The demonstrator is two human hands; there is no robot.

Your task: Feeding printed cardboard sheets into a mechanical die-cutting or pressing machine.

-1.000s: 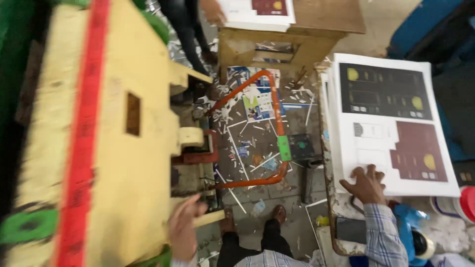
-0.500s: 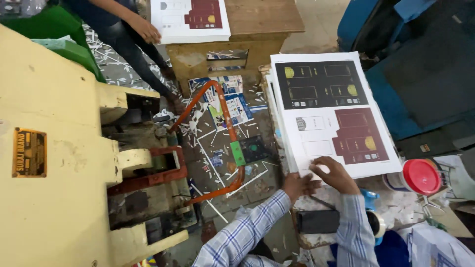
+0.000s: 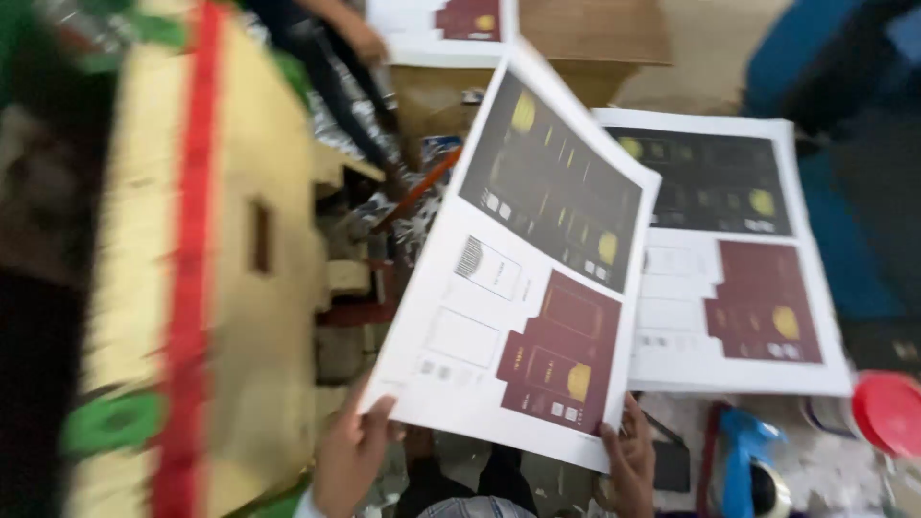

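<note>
Both hands grasp one large printed sheet (image 3: pixel 523 278) by its near edge: the left hand (image 3: pixel 350 456) pinches the lower left corner, thumb on top, and the right hand (image 3: pixel 628 460) clamps the lower right corner, fingers curled over the margin. Held at its two near corners, the sheet stays flat and spread rather than sagging, and it is lifted clear and tilted, its far end raised toward the camera and swung to the left. Its face is white with a dark panel of yellow spots at the far end and a maroon panel near the right hand.

Behind and to the right lies the stack of sheets (image 3: pixel 739 259) of the same print, flat and squared, so that the top one can be taken off by its near edge. The lifted sheet overlaps the stack's left side but is apart from it there.

To the left stands a big cream-yellow machine (image 3: pixel 221 288) with a red stripe (image 3: pixel 187 288) and a green patch low down; it is blurred. Between machine and sheet an orange-red bar (image 3: pixel 422 187) and scraps on the floor show dimly. At the far edge another person's arm (image 3: pixel 350 29) reaches over a second printed sheet (image 3: pixel 441 24) on a brown box (image 3: pixel 595 38). Near the right hand sit a blue object (image 3: pixel 743 451) and a red lid (image 3: pixel 887 412), kept off the stack.
</note>
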